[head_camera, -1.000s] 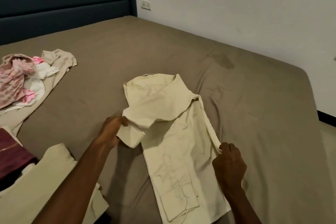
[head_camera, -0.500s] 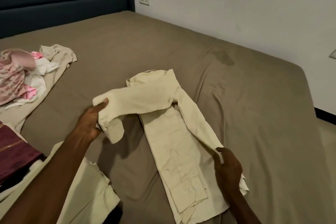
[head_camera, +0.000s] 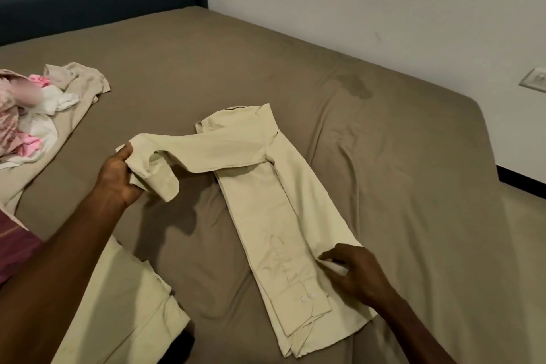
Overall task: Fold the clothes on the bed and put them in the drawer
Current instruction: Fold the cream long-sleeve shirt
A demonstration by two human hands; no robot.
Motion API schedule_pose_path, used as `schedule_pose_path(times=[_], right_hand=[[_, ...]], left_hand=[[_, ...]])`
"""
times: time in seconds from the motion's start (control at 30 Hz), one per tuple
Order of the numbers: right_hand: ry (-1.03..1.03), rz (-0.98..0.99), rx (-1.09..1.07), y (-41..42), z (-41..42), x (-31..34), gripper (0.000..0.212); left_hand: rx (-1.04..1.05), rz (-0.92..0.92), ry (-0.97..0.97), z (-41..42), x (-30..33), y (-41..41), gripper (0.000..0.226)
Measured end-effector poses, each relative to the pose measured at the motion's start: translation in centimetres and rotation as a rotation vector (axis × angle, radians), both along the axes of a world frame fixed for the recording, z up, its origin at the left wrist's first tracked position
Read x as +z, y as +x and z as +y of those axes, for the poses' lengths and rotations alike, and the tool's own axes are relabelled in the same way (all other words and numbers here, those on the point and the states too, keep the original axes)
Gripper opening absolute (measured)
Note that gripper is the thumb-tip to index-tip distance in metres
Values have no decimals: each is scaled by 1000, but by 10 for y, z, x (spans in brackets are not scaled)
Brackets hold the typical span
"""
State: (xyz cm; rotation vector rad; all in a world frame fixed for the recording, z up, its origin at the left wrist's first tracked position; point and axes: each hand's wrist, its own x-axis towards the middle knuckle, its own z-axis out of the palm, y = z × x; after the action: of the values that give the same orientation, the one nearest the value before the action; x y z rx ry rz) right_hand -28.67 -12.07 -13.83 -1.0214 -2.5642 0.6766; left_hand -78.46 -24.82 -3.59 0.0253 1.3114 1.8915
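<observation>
On the brown bed [head_camera: 384, 174], left hand [head_camera: 118, 177] pinches the cream shirt [head_camera: 274, 201]'s sleeve [head_camera: 189, 154], right hand [head_camera: 354, 272] pinches the hem; best lay that sleeve flat down the body.

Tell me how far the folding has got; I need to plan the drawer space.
Done: one sleeve of the cream long-sleeved cotton shirt lies folded along its body. In hand: the left hand holds the other sleeve out sideways; the right hand pinches the shirt's lower edge. Left: the pink-and-white clothes heap on the brown bed; no drawer in view.
</observation>
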Motion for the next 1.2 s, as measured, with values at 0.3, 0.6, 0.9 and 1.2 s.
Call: schedule_pose_path(times=[0.3, 0.6, 0.9, 1.2], right_hand=[[254, -57, -73, 17, 10, -7, 53], [182, -311, 108, 49, -1, -25, 86], [272, -227, 62, 59, 9, -17, 50], [199, -121, 82, -43, 82, -15, 64]], left_hand=[[-10, 943, -1074, -36, -63, -15, 35], [-99, 1789, -793, 12, -84, 84, 49], [-535, 1867, -270, 72, -118, 241, 73], [-1045, 2082, -422, 74, -129, 305, 109]])
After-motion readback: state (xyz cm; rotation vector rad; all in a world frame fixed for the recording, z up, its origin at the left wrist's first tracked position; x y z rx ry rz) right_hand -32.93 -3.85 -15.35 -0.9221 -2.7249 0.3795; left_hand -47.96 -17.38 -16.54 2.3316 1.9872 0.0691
